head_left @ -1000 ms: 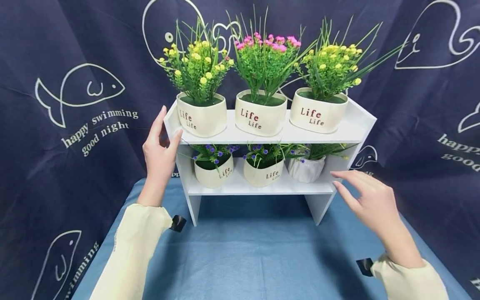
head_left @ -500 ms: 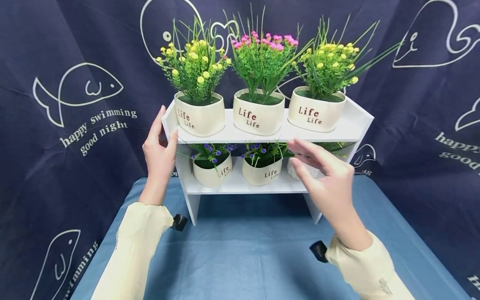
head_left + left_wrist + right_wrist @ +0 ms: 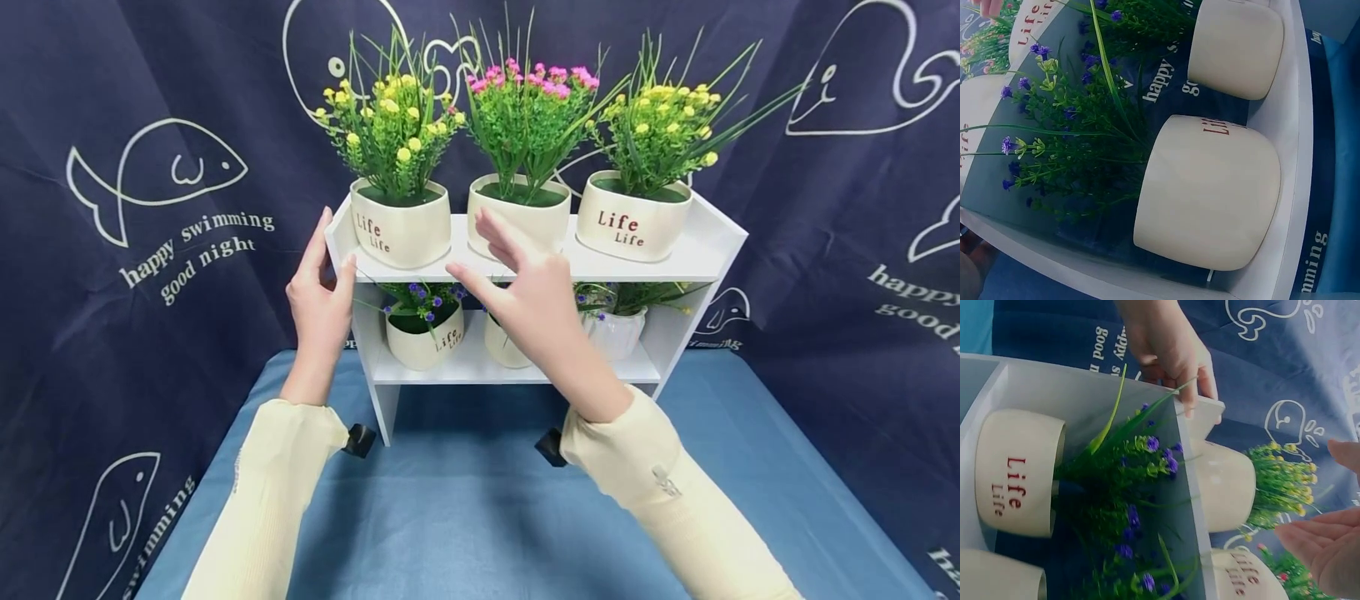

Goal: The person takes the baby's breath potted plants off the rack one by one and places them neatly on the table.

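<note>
In the head view, my left hand (image 3: pixel 318 304) grips the left side panel of a white two-tier shelf (image 3: pixel 708 265), thumb on the front edge, fingers along the outside. My right hand (image 3: pixel 528 287) holds nothing; its fingers are extended and spread in front of the middle top pot (image 3: pixel 552 221), which bears pink flowers, and its forearm crosses the lower tier. To either side on top stand cream "Life" pots with yellow flowers, a left pot (image 3: pixel 405 229) and a right pot (image 3: pixel 637 221). The right wrist view shows the left thumb over the panel.
The lower tier bears a cream pot (image 3: pixel 420 346) with purple flowers, another cream pot (image 3: pixel 501 346) partly hidden by my right arm, and a white ribbed pot (image 3: pixel 621 333). A blue cloth (image 3: pixel 450 517) covers the table; a navy curtain (image 3: pixel 112 350) hangs around.
My right hand has moved left and up from beside the shelf's right side to the front of the middle top pot. The left hand has kept its place on the side panel.
</note>
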A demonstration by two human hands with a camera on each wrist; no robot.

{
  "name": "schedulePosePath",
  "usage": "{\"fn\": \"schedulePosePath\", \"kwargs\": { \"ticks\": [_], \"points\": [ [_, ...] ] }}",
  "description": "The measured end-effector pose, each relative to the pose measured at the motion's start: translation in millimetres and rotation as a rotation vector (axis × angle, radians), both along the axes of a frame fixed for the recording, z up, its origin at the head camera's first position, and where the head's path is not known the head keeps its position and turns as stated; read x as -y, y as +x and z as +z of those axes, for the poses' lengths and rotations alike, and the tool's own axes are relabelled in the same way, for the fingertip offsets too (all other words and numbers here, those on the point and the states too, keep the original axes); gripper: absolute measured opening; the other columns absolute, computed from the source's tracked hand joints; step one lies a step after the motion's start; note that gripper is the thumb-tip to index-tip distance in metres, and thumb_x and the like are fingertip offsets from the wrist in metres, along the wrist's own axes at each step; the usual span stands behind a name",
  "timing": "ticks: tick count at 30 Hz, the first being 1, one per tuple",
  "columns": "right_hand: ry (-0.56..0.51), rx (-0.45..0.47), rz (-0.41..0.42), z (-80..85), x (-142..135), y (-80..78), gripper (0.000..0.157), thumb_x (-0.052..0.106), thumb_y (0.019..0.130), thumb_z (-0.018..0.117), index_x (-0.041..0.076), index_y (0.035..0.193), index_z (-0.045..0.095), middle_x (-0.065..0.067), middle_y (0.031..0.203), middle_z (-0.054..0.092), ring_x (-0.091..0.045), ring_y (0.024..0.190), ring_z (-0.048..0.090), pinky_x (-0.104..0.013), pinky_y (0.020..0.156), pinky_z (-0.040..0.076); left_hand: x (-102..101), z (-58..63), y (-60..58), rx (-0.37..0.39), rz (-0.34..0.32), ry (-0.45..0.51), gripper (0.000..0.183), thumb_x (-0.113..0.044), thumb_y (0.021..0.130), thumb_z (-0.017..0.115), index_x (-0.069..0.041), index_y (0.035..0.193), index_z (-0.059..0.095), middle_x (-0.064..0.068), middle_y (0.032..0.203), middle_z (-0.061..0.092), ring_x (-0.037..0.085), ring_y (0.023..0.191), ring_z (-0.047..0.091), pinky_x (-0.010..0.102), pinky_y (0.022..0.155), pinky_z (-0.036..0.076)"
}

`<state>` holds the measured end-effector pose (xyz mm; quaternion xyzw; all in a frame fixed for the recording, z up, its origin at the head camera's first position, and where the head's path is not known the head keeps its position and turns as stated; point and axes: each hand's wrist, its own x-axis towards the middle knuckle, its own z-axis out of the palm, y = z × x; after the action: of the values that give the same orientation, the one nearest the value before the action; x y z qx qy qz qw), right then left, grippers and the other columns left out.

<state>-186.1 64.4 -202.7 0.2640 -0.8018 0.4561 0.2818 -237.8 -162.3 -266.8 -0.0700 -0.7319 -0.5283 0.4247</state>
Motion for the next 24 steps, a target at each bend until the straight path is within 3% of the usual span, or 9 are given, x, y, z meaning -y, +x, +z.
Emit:
{"fn": "schedulePosePath", "kwargs": {
  "ticks": [11,18,24],
  "points": [
    [0.003,0.179,-0.047,10.8,31.7,-25.9,0.076,0.033,0.085,0.074,0.001,0.145,0.041,-0.014,0.148,0.046,-0.021,0.134,0.05,-0.025,0.105,0.045,-0.2,-0.6,-2.5,-0.002,-0.003,0.025,0.054,-0.002,0.092,0.058,-0.022,0.143,0.05,-0.002,0.144,0.053,0.011,0.128,0.054,0.031,0.098,0.051],
    [0.092,0.193,-0.142,9.6,40.7,-36.3,0.08,0.041,0.085,0.072,0.002,0.146,0.04,-0.013,0.149,0.045,-0.021,0.133,0.051,-0.034,0.109,0.043,-1.8,1.0,-1.3,-0.001,-0.005,0.038,0.054,-0.002,0.092,0.059,-0.021,0.141,0.052,0.001,0.143,0.054,0.014,0.129,0.054,0.031,0.099,0.05],
    [0.116,0.217,-0.179,8.5,47.2,-42.8,0.083,0.043,0.085,0.072,0.001,0.148,0.036,-0.014,0.151,0.042,-0.024,0.136,0.046,-0.035,0.114,0.038,-1.9,-0.7,-1.2,0.003,-0.006,0.047,0.053,-0.002,0.092,0.059,-0.021,0.141,0.052,0.0,0.143,0.054,0.014,0.129,0.054,0.032,0.102,0.049]
  ]
}}
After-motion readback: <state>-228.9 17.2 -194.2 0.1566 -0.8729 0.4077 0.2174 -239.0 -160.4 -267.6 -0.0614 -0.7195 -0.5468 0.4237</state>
